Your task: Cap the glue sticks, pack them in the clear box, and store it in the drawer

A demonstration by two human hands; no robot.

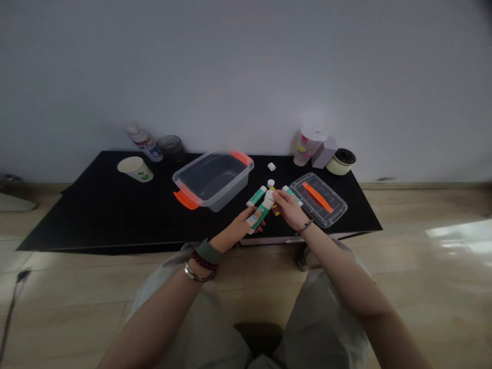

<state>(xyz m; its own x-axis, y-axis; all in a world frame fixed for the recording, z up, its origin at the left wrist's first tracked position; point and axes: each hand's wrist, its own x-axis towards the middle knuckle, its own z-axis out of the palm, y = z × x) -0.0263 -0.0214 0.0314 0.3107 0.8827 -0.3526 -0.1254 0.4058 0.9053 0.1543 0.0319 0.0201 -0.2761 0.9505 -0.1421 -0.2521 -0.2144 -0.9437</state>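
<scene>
My left grip (238, 229) closes on a green-and-white tube (262, 213), my right grip (289, 211) pinching its far end.

The white tubes (262, 214) carried green bands. The clear plastic tub (213, 179) had orange handles, its lid (318, 200) an orange strip, and the tabletop (115, 215) was black.

From my seat, my left hand (236, 230) reaches toward twelve o'clock with fingers curled, and my right hand (289, 211) angles toward eleven o'clock with fingers pinched, the two just beside each other.
</scene>
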